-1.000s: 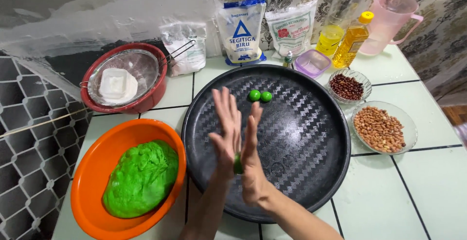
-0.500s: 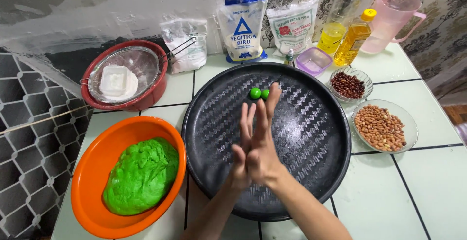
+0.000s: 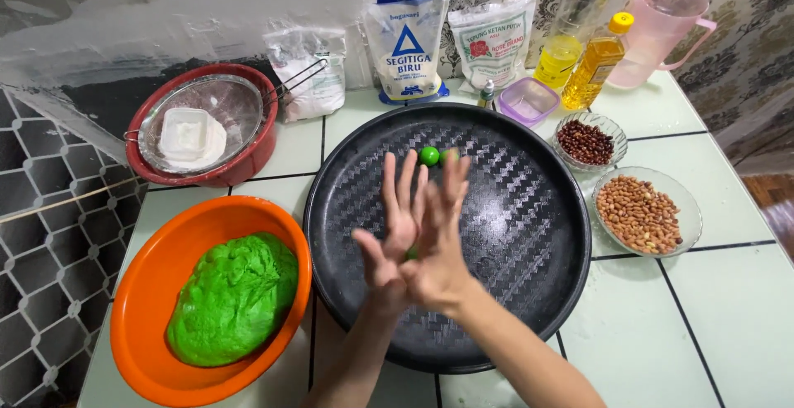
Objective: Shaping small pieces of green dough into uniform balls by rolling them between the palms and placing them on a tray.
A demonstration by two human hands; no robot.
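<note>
Over the middle of the round black tray (image 3: 529, 234) the left hand (image 3: 389, 226) and right hand (image 3: 438, 234) press palm to palm, fingers stretched out flat and slightly blurred; a small piece of green dough (image 3: 411, 252) shows in the gap between the palms, squeezed there rather than gripped by the fingertips; a second ago the palms were offset the other way, half a second ago the fingers reached further toward 12 o'clock, and now they have slid back, so the piece is judged to be mid-roll, on its way to a ball; at 12 o'clock on the tray two finished green balls (image 3: 429, 156) sit touching, unchanged in number; at 9 o'clock of the tray the orange bowl (image 3: 132, 325) holds the big lump of green dough (image 3: 231, 296); at 3 o'clock sits a glass bowl of peanuts (image 3: 641, 212), and at 2 o'clock a smaller bowl of red beans (image 3: 585, 141)
</note>
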